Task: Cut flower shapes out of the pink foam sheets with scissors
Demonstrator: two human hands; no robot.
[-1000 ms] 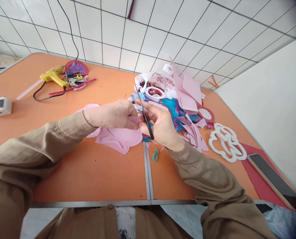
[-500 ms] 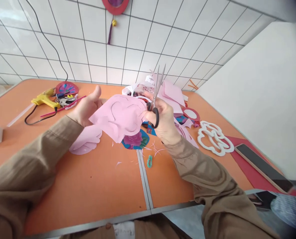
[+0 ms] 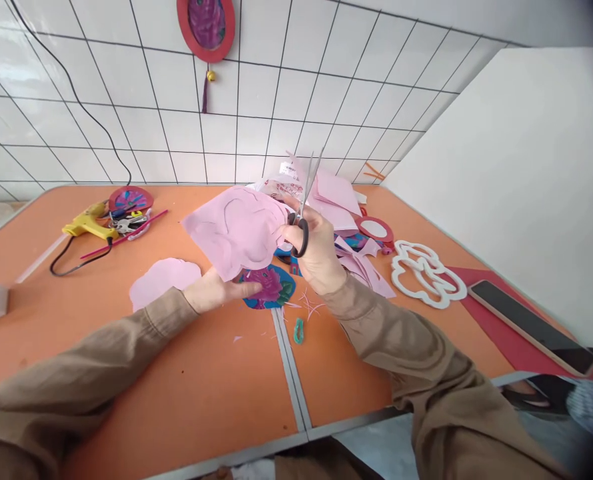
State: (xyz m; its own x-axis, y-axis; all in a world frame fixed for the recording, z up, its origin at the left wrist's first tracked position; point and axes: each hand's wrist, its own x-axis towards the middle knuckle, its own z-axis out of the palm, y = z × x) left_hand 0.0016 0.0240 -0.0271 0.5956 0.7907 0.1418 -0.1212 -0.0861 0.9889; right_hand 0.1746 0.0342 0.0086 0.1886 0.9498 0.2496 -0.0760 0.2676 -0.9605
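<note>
A pink foam-like sheet [image 3: 211, 223] with a scalloped outline marked on it is held up at its right edge by my right hand [image 3: 320, 257]. Scissors [image 3: 304, 200] hang on that same hand, blades pointing up and apart. My left hand [image 3: 211, 291] is low under the sheet, its thumb stretched over a round blue and purple floral piece [image 3: 271, 285] on the table. The pink sheet hides its other fingers. A pink scalloped cutout [image 3: 159, 280] lies to the left, beside my left wrist.
On the orange table [image 3: 216, 393], a yellow glue gun [image 3: 89, 221] lies left. Pink offcuts [image 3: 364, 267] and folded pink sheets [image 3: 334, 190] are at the back right. White cloud-shaped frames [image 3: 426, 275], a phone [image 3: 531, 327] and a green clip [image 3: 299, 331] lie nearer. Thin scraps lie mid-table.
My left hand has moved from the left of the pink sheet down and right, to below it over the floral piece. My right hand keeps the sheet and scissors. The view has tilted up slightly.
</note>
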